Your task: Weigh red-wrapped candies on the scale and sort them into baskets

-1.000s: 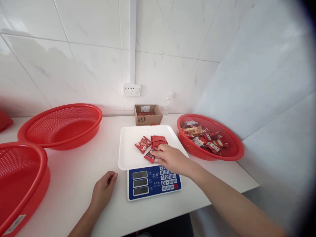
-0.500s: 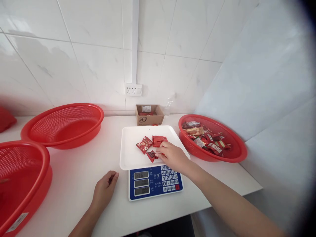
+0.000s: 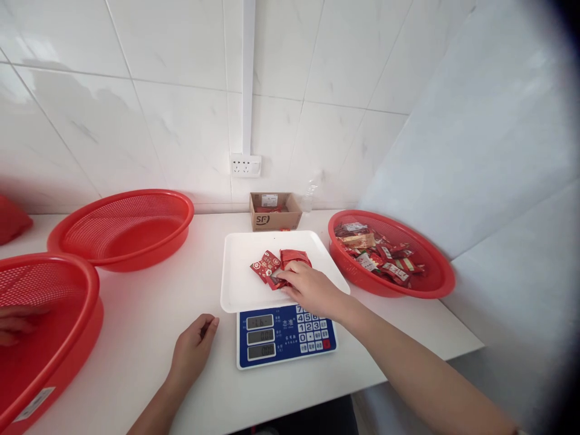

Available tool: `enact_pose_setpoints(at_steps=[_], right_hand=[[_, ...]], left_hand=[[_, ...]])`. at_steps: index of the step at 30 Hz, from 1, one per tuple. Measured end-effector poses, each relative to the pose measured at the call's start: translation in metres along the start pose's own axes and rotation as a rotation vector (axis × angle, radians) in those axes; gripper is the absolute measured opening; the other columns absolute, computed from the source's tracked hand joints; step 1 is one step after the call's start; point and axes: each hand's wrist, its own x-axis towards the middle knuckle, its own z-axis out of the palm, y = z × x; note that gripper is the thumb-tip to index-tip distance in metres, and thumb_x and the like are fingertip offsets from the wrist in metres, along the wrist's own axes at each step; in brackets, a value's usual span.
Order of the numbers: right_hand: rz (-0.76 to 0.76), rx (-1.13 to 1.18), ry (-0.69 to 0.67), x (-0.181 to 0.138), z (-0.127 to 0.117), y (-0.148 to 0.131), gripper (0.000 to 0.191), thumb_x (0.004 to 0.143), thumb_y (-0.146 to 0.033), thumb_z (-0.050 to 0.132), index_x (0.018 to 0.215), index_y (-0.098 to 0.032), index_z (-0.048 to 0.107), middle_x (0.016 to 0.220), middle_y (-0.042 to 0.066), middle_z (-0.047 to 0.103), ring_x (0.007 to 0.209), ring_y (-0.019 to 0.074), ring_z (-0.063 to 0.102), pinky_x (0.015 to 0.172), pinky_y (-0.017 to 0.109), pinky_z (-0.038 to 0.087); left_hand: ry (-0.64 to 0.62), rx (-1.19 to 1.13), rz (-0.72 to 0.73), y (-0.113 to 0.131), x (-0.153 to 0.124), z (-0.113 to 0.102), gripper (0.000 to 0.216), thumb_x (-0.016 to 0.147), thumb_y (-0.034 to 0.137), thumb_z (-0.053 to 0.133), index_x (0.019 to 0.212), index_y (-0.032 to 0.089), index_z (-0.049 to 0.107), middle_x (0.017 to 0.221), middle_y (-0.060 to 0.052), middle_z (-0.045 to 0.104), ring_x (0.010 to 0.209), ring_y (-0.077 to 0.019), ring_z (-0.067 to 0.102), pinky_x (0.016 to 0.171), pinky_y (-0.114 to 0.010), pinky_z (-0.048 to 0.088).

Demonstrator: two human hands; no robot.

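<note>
My right hand [image 3: 310, 289] lies palm down on the white tray [image 3: 242, 284] of a blue digital scale [image 3: 285, 339]. Its fingertips press on a small cluster of red snack packets [image 3: 272, 264] in the middle of the tray, fingers curled over one of them. My left hand [image 3: 193, 350] rests on the white counter just left of the scale, fingers loosely curled and touching nothing else. A red basket [image 3: 435, 281] to the right of the scale holds several more wrapped packets [image 3: 376, 254].
An empty red mesh basket [image 3: 122, 228] stands at the back left. Another red basket [image 3: 49, 326] sits at the near left, with another person's hand [image 3: 16, 323] inside it. A small open cardboard box [image 3: 274, 211] and a wall socket [image 3: 245, 164] are behind the scale.
My right hand has pushed the loose packet on the tray back toward the other packets. Another person's hand has come into the near left basket. My left hand has stayed put.
</note>
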Motion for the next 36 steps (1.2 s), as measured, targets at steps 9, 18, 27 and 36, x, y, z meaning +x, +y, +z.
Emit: enact_pose_setpoints(at_steps=[9, 18, 27, 36], right_hand=[[-0.008, -0.150, 0.007, 0.001, -0.002, 0.002, 0.032, 0.086, -0.029, 0.050, 0.115, -0.018, 0.059, 0.098, 0.008, 0.058, 0.092, 0.0212, 0.053, 0.076, 0.033, 0.044], [0.011, -0.252, 0.047, 0.005, 0.000, 0.001, 0.025, 0.088, -0.020, 0.041, 0.104, -0.012, 0.058, 0.098, 0.012, 0.059, 0.094, 0.0230, 0.054, 0.079, 0.036, 0.044], [-0.085, -0.190, 0.143, -0.005, -0.002, 0.004, 0.029, 0.092, -0.021, 0.036, 0.115, -0.014, 0.053, 0.096, 0.011, 0.059, 0.089, 0.0220, 0.055, 0.074, 0.037, 0.045], [-0.302, -0.051, 0.031, -0.035, -0.011, -0.045, 0.026, 0.092, -0.022, 0.037, 0.108, -0.017, 0.057, 0.085, 0.007, 0.061, 0.078, 0.0181, 0.053, 0.067, 0.030, 0.041]], left_hand=[[-0.014, -0.014, -0.018, 0.001, 0.000, 0.000, 0.032, 0.082, 0.051, 0.041, 0.079, 0.024, 0.057, 0.073, 0.002, 0.065, 0.065, -0.0174, 0.060, 0.059, -0.026, 0.046], [0.006, 0.003, -0.002, 0.001, 0.001, 0.000, 0.032, 0.082, 0.051, 0.040, 0.075, 0.023, 0.056, 0.066, 0.003, 0.061, 0.059, -0.0163, 0.056, 0.057, -0.027, 0.045], [0.282, -0.125, 0.032, 0.013, -0.010, -0.010, 0.033, 0.080, 0.052, 0.043, 0.079, 0.022, 0.056, 0.065, 0.000, 0.059, 0.061, -0.0171, 0.058, 0.056, -0.027, 0.048], [-0.011, 0.189, 0.823, 0.107, -0.011, -0.014, 0.021, 0.084, 0.038, 0.049, 0.093, 0.023, 0.061, 0.087, -0.007, 0.065, 0.077, -0.0185, 0.059, 0.065, -0.028, 0.048]])
